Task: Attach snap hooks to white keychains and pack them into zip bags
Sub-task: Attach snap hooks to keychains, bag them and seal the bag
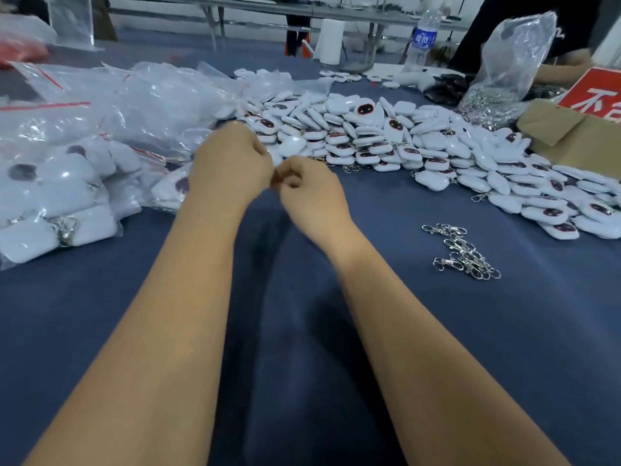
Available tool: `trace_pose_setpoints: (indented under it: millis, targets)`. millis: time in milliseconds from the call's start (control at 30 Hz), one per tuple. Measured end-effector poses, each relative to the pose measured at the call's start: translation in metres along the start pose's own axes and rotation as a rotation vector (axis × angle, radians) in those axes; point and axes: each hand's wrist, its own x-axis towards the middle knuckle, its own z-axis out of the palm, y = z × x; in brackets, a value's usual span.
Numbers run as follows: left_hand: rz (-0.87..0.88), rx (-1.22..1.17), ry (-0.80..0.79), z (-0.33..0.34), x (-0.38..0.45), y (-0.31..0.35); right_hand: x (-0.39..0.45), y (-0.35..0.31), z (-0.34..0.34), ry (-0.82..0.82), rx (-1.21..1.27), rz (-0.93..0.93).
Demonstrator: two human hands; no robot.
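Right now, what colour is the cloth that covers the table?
The cloth is dark blue, plain, with no pattern. The head view, the only one, shows it.

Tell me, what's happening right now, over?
Both hands together, fingers curled, contents hidden. Loose hooks right, keychain pile ahead. Nothing in the way.

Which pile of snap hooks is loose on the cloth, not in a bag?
The small pile of snap hooks right of the right hand; the others sit in a clear bag.
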Motion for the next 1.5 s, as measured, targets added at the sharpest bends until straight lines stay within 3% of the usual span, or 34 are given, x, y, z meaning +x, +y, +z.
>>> trace_pose_setpoints:
  millis: [67,167,233,367,467,533,600,700,800,867,933,1033,1200,1367,1500]
  targets:
    - [-0.028,0.046,-0.16,0.014,-0.006,0.011,-0.002,0.012,-0.013,0.02,0.009,0.061]
    - [0.038,-0.053,-0.01,0.034,-0.007,0.032,0.003,0.028,-0.036,0.16,0.04,0.143]
    - [0.022,-0.363,0.061,0.042,0.0,0.046,0.011,0.037,-0.051,0.246,0.039,0.178]
    - [-0.331,-1.23,-0.067,0.065,0.014,0.06,0.043,0.06,-0.073,0.395,-0.149,0.267]
    - [-0.553,-1.636,-0.083,0.086,0.013,0.046,0.071,0.071,-0.083,0.52,-0.225,0.266]
    - [-0.638,-1.956,-0.078,0.092,0.017,0.029,0.089,0.077,-0.088,0.628,-0.176,0.191]
    - [-0.673,-2.107,-0.079,0.092,0.023,0.018,0.107,0.081,-0.09,0.696,-0.109,0.134]
    - [-0.687,-2.076,-0.033,0.093,0.026,0.021,0.131,0.085,-0.085,0.622,-0.267,0.124]
    - [-0.717,-2.046,0.171,0.094,0.025,0.031,0.143,0.089,-0.073,0.35,-0.533,0.23]
    - [-0.682,-1.865,0.346,0.096,0.029,0.034,0.143,0.09,-0.069,0.255,-0.612,0.22]
    - [-0.606,-1.575,0.423,0.1,0.029,0.037,0.133,0.088,-0.067,0.232,-0.616,0.176]
    - [-0.461,-1.195,0.301,0.108,0.025,0.038,0.104,0.088,-0.059,0.209,-0.702,0.097]
    - [-0.219,-0.947,0.018,0.112,0.012,0.039,0.068,0.091,-0.051,0.139,-0.664,0.048]
    - [-0.087,-0.727,-0.002,0.105,-0.005,0.036,0.048,0.088,-0.05,0.267,-0.672,0.021]
    - [-0.101,-0.707,0.005,0.101,-0.019,0.033,0.034,0.085,-0.056,0.33,-0.645,0.061]
